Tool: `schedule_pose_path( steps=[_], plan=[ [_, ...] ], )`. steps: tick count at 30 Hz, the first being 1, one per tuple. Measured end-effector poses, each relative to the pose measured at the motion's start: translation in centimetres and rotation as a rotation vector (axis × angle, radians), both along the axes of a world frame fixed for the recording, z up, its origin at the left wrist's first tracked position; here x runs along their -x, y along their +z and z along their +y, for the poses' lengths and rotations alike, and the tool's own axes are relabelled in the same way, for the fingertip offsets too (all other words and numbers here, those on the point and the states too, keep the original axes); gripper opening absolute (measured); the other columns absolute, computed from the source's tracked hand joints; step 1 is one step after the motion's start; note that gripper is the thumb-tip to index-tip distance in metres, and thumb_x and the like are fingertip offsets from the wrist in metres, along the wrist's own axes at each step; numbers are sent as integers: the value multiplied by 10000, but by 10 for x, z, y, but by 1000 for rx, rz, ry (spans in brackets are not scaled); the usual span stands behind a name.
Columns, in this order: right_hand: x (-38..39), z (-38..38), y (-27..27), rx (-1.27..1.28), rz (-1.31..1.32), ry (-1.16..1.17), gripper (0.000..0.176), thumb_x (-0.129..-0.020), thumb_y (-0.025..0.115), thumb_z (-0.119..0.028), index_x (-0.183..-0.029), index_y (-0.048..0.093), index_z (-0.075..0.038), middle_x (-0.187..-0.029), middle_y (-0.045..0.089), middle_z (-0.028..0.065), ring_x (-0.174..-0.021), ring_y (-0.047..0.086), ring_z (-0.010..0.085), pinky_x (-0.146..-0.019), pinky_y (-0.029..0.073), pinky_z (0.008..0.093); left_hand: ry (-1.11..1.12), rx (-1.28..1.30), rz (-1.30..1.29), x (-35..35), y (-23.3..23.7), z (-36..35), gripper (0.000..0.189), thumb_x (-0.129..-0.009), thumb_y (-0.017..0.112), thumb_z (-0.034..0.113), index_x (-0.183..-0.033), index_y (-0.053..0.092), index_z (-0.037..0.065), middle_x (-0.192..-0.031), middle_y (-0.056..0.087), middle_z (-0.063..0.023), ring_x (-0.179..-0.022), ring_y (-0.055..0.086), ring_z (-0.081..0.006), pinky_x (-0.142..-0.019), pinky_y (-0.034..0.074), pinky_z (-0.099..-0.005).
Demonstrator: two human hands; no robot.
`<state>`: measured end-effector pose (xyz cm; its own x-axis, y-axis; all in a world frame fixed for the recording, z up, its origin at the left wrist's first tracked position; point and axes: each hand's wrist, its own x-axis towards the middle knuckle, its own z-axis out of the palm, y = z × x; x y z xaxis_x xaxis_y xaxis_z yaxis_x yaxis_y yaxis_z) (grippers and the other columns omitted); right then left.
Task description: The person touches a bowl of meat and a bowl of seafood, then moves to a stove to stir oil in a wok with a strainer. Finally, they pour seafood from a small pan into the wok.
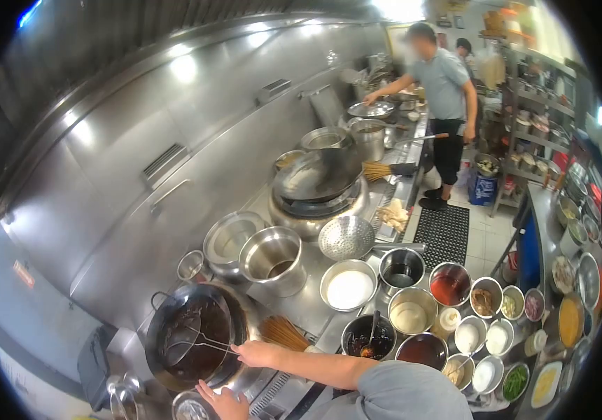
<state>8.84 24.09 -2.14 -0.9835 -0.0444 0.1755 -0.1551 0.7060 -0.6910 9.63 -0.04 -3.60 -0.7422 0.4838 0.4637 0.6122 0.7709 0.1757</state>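
Note:
My right hand (255,353) is closed around the thin wire handle of a skimmer (206,341). Its loop lies inside a large dark wok (168,374) filled with dark brown liquid (199,315). Closer to the bottom edge, my left hand (224,403) has its fingers stretched out and apart, near the wok's rim. Beside those fingers sits a round metal container (190,407), partly cut off by the frame. A bamboo brush (285,334) rests just beyond my right hand.
Steel pots (271,255), a perforated ladle (346,238) and a second wok (318,178) stand along the range. Several sauce and ingredient bowls (413,311) crowd the right side. Farther back, a co-worker (448,91) reaches toward a lidded pan (371,110). A black mat (442,234) covers floor.

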Motion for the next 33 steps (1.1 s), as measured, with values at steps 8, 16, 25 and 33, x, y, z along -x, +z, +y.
schedule_pose_path(
  steps=[8,16,25,33],
  plan=[
    [-21,24,-2,-3,-88,89,578,-922,663,-194,-1454,497,-43,-1037,686,309,-981,677,468,-884,545,525,117,96,-78,-22,39,22,309,-709,771,186,-817,689,-92,-1484,325,-441,-1436,240,-579,-1176,300,-558],
    [-57,49,18,9,-95,159,569,-917,673,-240,-1437,516,-70,-1012,677,320,-973,660,474,-870,520,531,200,197,-82,-18,43,25,350,-737,782,262,-886,742,-52,-1463,391,-371,-1396,313,-527,-1177,315,-527],
    [-118,74,65,-160,-126,101,511,-915,655,-210,-1396,549,-76,-995,687,299,-934,670,477,-851,533,538,225,237,-181,-25,61,25,342,-783,764,285,-957,744,-9,-1489,383,-322,-1397,338,-520,-1016,504,-530],
    [-127,71,78,-453,-125,-34,509,-900,684,-222,-1383,565,-111,-885,691,275,-822,682,488,-757,563,561,99,160,-178,-16,52,3,280,-771,759,222,-922,732,-12,-1507,377,-292,-1427,319,-474,-1000,508,-528]
  ],
)
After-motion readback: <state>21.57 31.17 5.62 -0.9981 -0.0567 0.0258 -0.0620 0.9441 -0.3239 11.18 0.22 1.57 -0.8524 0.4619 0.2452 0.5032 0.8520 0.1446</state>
